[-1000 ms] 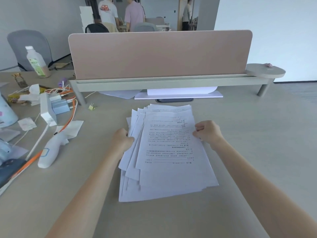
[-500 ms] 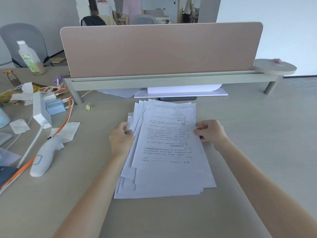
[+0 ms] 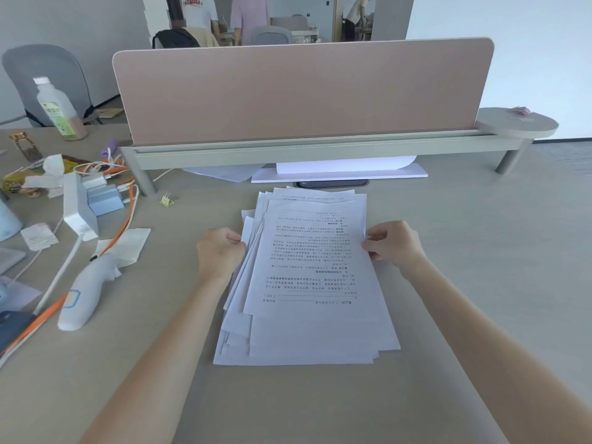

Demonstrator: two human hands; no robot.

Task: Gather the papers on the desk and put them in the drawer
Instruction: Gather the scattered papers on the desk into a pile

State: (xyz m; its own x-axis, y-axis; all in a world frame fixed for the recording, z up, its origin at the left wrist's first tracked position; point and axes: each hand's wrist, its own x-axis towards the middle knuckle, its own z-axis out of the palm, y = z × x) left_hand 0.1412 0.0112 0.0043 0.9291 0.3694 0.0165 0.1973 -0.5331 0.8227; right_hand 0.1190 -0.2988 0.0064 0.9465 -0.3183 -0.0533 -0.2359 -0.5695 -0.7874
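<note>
A loose stack of printed white papers (image 3: 312, 277) lies on the beige desk (image 3: 464, 251) in front of me, its sheets fanned out of line, mostly on the left side. My left hand (image 3: 221, 251) grips the stack's left edge with curled fingers. My right hand (image 3: 395, 245) pinches the right edge at about the same height. More white sheets (image 3: 339, 169) lie under the divider shelf, behind the stack. No drawer is in view.
A pink divider panel (image 3: 301, 94) on a raised shelf (image 3: 320, 149) blocks the desk's far side. Left of the stack are a white handheld device (image 3: 85, 294), orange cables (image 3: 123, 222), a white box (image 3: 77, 206), tissues and a bottle (image 3: 59, 110). People stand in the background.
Both hands have pressed the stack's side edges closer together, so the sheets sit more aligned and the pile narrower. The stack stays on the desk.
</note>
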